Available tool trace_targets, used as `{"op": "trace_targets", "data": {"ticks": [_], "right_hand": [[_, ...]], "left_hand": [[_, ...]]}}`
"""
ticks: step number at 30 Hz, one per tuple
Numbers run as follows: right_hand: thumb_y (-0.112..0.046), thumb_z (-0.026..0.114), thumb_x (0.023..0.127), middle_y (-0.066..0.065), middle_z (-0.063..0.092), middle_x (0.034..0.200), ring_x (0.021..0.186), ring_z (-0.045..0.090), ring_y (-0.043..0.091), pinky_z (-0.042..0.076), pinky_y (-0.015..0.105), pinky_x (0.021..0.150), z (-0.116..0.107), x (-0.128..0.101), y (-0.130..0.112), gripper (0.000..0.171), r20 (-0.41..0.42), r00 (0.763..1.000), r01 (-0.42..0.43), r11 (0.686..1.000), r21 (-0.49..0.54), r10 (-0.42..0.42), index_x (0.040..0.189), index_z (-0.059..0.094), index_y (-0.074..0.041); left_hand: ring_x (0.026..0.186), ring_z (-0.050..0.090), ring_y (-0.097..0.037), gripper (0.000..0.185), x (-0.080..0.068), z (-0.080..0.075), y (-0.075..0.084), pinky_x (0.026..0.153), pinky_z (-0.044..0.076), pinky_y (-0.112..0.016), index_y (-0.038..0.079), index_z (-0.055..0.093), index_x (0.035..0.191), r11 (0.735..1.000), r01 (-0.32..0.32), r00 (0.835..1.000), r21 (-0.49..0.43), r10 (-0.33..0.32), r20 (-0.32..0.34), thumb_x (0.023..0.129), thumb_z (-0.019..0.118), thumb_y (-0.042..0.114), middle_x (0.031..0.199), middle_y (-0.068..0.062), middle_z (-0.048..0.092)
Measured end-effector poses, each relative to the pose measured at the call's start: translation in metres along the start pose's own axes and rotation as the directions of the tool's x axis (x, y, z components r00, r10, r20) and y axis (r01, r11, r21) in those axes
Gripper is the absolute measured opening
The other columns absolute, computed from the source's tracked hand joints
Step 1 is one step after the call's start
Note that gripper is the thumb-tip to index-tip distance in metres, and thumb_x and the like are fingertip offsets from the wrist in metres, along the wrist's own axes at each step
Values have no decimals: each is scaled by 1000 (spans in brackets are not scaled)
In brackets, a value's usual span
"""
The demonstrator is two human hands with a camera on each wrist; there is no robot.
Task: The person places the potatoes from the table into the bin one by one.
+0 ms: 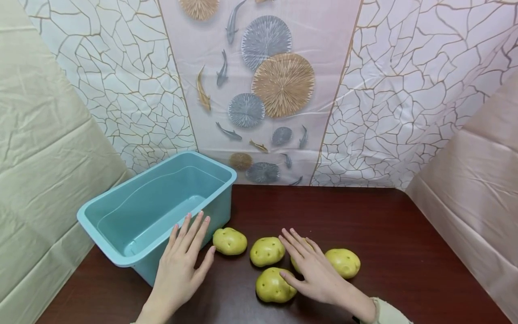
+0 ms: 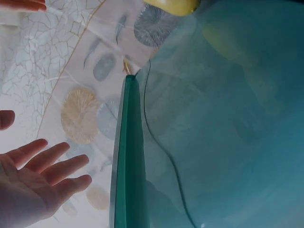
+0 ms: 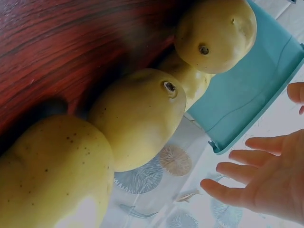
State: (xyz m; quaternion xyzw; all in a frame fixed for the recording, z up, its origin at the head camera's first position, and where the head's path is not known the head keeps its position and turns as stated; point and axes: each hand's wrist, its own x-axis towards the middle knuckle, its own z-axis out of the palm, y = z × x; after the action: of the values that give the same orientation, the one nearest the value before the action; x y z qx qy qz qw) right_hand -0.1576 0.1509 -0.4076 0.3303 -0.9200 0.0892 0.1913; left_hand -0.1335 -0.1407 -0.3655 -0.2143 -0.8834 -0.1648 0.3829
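Several yellow potatoes lie on the dark wooden table (image 1: pixel 404 252): one (image 1: pixel 229 241) beside the teal bin (image 1: pixel 162 211), one (image 1: pixel 267 251) in the middle, one (image 1: pixel 275 285) nearest me and one (image 1: pixel 344 262) on the right. My right hand (image 1: pixel 295 254) is spread flat over another potato, which it mostly hides. I cannot tell whether it touches it. The right wrist view shows the potatoes (image 3: pixel 137 118) close up and the open right hand (image 3: pixel 256 185) gripping nothing. My left hand (image 1: pixel 194 238) is held flat with straight fingers by the bin's front wall; the left wrist view shows it (image 2: pixel 42 175) empty beside the rim (image 2: pixel 128 152).
The teal bin is empty and stands at the table's left rear. Patterned sheets hang behind the table and plain cloth hangs on both sides. Bare wood lies to the right of the potatoes and along the front edge.
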Motion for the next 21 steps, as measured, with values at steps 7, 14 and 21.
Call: {"op": "trace_targets", "data": {"ticks": [7, 14, 21], "right_hand": [[-39, 56, 85, 1, 29, 146, 136, 26, 19, 32, 42, 102, -1, 1, -1, 68, 13, 1000, 0, 999, 51, -1, 141, 27, -14], [-35, 59, 83, 4, 35, 143, 131, 34, 20, 39, 45, 97, 1, 1, -1, 68, -18, 999, 45, 996, 73, -44, 140, 29, -13], [-34, 59, 83, 2, 34, 144, 131, 36, 19, 42, 44, 94, 1, 0, -3, 68, 2, 999, 52, 993, 104, -52, 141, 28, -15]], "left_hand": [[132, 34, -26, 51, 0, -12, -6, 113, 12, -27, 8, 45, 131, 1000, 12, 996, -10, -13, -90, 94, 33, 40, 134, -13, 48], [128, 39, -30, 50, -5, -24, -20, 112, 19, -33, 6, 50, 127, 999, 19, 994, 36, -15, -105, 94, 34, 40, 128, -16, 52], [126, 41, -31, 53, -9, -35, -37, 107, 26, -46, 8, 50, 127, 995, 71, 986, 68, -60, -154, 94, 32, 45, 127, -15, 53]]}}
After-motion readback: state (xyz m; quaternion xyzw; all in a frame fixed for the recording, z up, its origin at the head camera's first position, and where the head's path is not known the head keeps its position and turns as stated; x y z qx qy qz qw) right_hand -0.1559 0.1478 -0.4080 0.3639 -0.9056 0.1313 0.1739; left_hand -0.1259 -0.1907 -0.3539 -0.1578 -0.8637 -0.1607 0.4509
